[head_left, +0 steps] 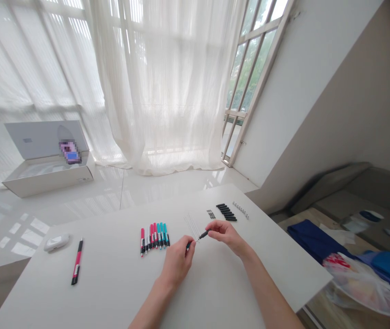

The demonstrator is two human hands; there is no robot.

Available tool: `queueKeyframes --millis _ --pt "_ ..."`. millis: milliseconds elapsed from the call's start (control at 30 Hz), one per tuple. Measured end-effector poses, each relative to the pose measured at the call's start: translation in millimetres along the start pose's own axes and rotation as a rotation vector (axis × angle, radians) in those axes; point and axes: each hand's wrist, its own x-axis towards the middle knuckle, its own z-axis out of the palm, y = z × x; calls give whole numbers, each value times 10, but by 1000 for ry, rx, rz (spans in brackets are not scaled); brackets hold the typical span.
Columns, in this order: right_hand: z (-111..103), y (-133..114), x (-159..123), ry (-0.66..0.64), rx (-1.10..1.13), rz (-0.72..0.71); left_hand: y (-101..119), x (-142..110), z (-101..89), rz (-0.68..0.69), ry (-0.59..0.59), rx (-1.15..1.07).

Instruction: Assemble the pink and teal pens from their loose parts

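Observation:
My left hand (178, 254) is closed on a teal pen barrel, mostly hidden by the fingers. My right hand (225, 234) pinches a black pen grip (203, 234), its pale tip pointing at the left hand. A thin gap seems to lie between the two parts. Thin pen refills (192, 225) lie side by side just beyond the hands. Left of them is a row of pink, white and teal pen barrels (154, 236). Farther right lie several black grips (227, 212), small springs (210, 214) and a line of small pale pen tips (241, 210).
An assembled pink pen (77, 262) and a white earbud case (56, 242) lie on the left of the white table (119, 292). Behind, an open white box (50, 176) holding a phone (70, 151) stands by the curtain. Bags (362, 283) sit right of the table.

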Motion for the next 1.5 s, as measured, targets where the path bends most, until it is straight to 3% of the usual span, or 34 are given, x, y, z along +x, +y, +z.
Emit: queueKeyframes --millis 267,533,767,1033,1500 --pt "147 46 38 -73 -35 27 -44 -1 14 -9 -90 -76" --pt "169 127 63 -73 -86 52 -34 -8 34 -22 -150 -11" --pt "209 119 71 -73 -237 26 -48 -11 47 -8 -151 32" --pt "113 60 25 -129 -42 41 -49 -7 49 -5 -101 79" --pt "152 118 69 -140 -268 40 -63 -19 98 11 -110 185"
